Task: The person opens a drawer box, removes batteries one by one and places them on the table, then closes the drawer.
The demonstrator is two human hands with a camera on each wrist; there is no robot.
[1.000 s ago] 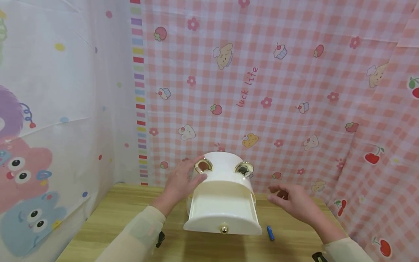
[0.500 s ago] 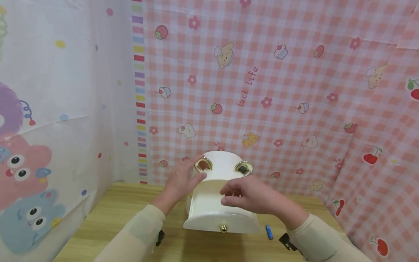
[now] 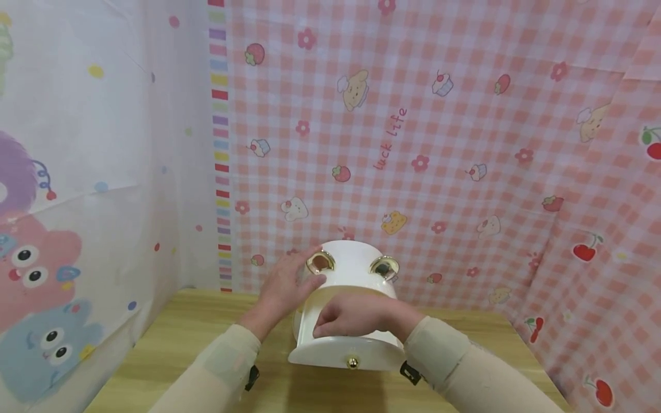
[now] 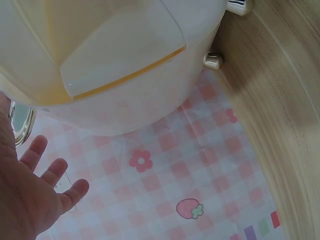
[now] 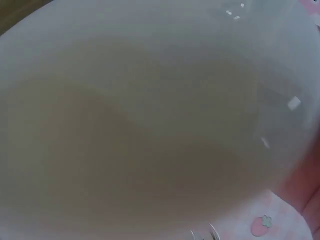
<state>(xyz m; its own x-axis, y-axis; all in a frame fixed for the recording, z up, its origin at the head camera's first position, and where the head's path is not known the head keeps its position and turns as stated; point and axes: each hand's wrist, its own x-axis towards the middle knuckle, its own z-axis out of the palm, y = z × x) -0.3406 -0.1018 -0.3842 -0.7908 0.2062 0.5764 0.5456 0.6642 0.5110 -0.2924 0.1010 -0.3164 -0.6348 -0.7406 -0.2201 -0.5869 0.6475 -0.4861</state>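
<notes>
A white rounded box (image 3: 351, 258) with two gold-rimmed round eyes stands on the table. Its drawer (image 3: 320, 352) is pulled out at the front and bears a gold knob (image 3: 353, 362). My left hand (image 3: 286, 287) rests against the box's left side, beside the left gold rim; the left wrist view shows its fingers (image 4: 75, 195) extended and spread. Down in the drawer is my right hand (image 3: 356, 314), fingers bent, fingertips near the drawer's left side; I cannot tell whether they hold anything. Blurred white surface (image 5: 150, 125) fills most of the right wrist view.
The wooden table (image 3: 181, 344) ends at a pink checked cloth (image 3: 413, 189) behind the box. A white printed cloth (image 3: 103, 229) hangs at the left. Gold feet (image 4: 213, 61) show under the box.
My right hand has moved left from beside the box, over the drawer, and down into it. The blue battery at the right is now hidden by the right forearm. My left hand stays put.
</notes>
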